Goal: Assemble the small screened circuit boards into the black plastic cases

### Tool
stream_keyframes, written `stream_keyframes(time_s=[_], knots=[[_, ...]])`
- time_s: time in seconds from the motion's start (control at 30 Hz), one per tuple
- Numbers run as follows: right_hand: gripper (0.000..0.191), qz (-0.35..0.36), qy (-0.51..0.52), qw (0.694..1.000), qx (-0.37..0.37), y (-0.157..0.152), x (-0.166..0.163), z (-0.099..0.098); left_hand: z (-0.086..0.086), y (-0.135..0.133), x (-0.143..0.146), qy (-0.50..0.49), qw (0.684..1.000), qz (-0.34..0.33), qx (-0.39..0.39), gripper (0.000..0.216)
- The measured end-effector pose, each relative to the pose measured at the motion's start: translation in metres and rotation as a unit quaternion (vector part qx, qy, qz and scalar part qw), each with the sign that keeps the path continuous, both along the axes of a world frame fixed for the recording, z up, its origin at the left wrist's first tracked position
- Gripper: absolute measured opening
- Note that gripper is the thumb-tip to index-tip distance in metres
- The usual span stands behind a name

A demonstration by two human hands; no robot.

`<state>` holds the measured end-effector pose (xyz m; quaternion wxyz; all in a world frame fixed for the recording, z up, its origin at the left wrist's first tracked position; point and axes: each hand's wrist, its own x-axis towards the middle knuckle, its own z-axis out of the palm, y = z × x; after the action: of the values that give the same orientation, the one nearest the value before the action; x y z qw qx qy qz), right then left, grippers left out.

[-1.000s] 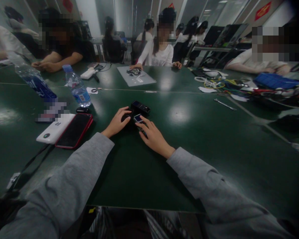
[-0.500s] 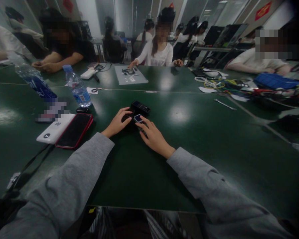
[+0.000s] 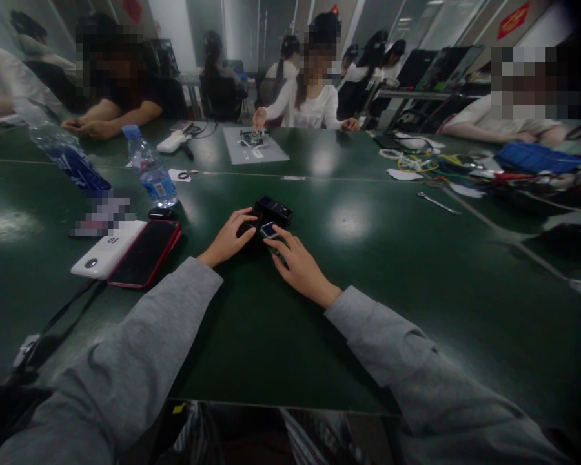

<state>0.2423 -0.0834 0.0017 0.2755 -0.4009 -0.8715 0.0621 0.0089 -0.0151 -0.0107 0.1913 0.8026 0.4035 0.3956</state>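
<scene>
In the middle of the green table my left hand point(image 3: 228, 239) has its thumb and fingers curled around a small black object point(image 3: 246, 228), whose kind I cannot make out. My right hand point(image 3: 300, 266) grips a small device with a dark square screen and a pale rim point(image 3: 269, 230). Its lower part is hidden by my fingers. Just beyond both hands lies a black box-shaped device point(image 3: 274, 208) with a glossy top. The two held things are very close together, and I cannot tell whether they touch.
To the left are a red-cased phone point(image 3: 145, 254), a white power bank point(image 3: 107, 248), a black case point(image 3: 161, 215) and two water bottles point(image 3: 151, 169). A wrench point(image 3: 438, 203) and tangled cables point(image 3: 426, 163) lie at right. Opposite, a person sits at a grey mat point(image 3: 237, 152).
My hands and the things in them have hardly moved. Across the table, the co-worker's hand by the grey mat has risen slightly.
</scene>
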Motion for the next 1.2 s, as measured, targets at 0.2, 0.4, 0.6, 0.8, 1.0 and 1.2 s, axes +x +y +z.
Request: stream_keyframes(time_s=[0.2,0.4,0.6,0.8,1.0,1.2], knots=[[0.047,0.000,-0.001,1.000,0.001,0.0000,-0.0001,-0.0001,0.0000,0.0000,0.0001,-0.001,1.000,-0.001,-0.001,0.035],[0.045,0.004,-0.006,1.000,0.010,0.0011,0.0001,-0.0008,-0.0007,0.0007,0.0005,-0.004,1.000,-0.002,0.002,0.035],[0.047,0.003,-0.003,1.000,0.007,0.0005,0.0003,-0.0010,-0.0010,0.0012,0.0002,-0.002,1.000,-0.001,0.003,0.035],[0.047,0.007,-0.005,1.000,0.010,0.0012,0.0007,-0.0027,-0.0012,0.0014,-0.0001,-0.002,1.000,-0.001,0.004,0.035],[0.048,0.004,-0.007,1.000,0.005,0.0010,0.0011,-0.0020,0.0002,-0.0001,0.0010,-0.002,1.000,0.004,-0.002,0.034],[0.047,0.006,-0.011,1.000,0.009,0.0004,0.0010,-0.0010,-0.0006,0.0006,0.0010,0.000,1.000,0.003,0.003,0.034]])
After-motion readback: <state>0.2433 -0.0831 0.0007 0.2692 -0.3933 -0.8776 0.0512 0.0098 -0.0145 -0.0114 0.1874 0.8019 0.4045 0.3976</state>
